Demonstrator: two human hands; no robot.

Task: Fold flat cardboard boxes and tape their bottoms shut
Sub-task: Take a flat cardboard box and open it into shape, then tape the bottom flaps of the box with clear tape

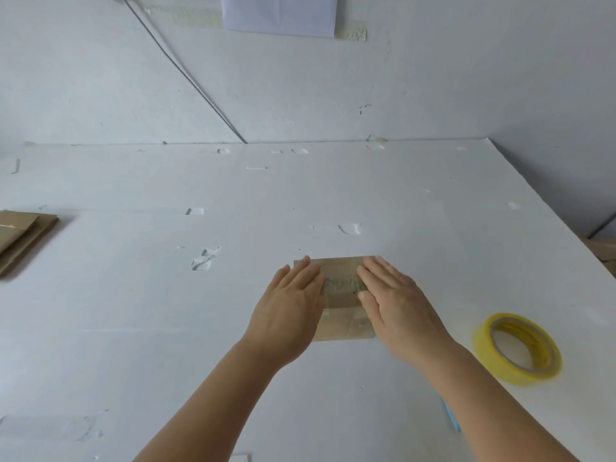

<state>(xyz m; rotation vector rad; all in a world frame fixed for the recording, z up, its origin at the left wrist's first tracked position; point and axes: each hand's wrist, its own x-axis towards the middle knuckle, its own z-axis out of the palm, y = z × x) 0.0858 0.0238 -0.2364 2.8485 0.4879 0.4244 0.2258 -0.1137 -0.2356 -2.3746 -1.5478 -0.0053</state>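
Left hand (293,295): flat, fingers straight and together, palm down on the left part of the box; grips nothing, just presses.
Right hand (393,295): same, flat and open, pressing the right part of the box; edges blurred, so prob. in motion.
Box (341,288): small brown cardboard, centre of the table, under and between both hands. A shiny strip runs across its top face, looks like tape; the top seems to be the closed bottom flaps, can't be sure.
Step (my guess): smoothing tape down over the seam.
Tape roll (518,348): yellow, lying flat on the table, near the right forearm, apart from the box.
Flat stack (23,238): brown unfolded boxes at the far left edge, well apart from the hands.
Table (133,295): white, dotted w/ old clear tape scraps.
Wall: white, a paper sheet (280,15) stuck up top.
Risk 1: uneven pressing could leave wrinkles or a lifted tape end, so the seam pops open.
Risk 2: pushing too hard could cave the flaps in.
Risk 3: right forearm may nudge the roll when it pulls away.
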